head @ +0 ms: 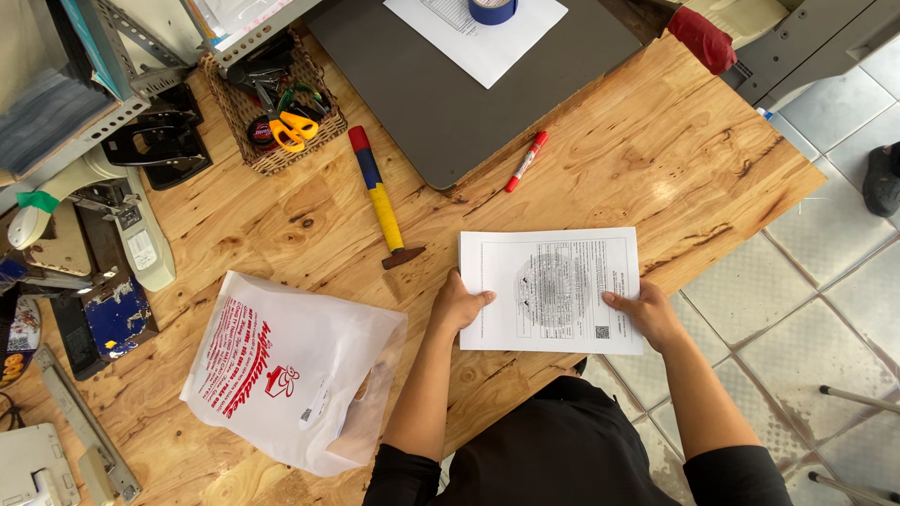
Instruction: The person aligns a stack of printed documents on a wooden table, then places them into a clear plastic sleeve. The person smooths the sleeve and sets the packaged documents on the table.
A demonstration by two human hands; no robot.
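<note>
A white printed sheet of paper (549,289) lies flat near the front edge of the wooden table (656,159). My left hand (457,304) grips its left edge with the thumb on top. My right hand (645,313) holds its lower right corner, thumb on the sheet. Left of my left arm lies a white plastic bag with red print (286,370). A hammer with a red, blue and yellow handle (380,199) rests just beyond the paper's left side.
A red marker (526,161) lies by a dark grey mat (450,94) carrying a white sheet and a blue tape roll (492,8). A wicker basket with scissors (277,108), a hole punch (159,142) and staplers crowd the left. Tiled floor shows at right.
</note>
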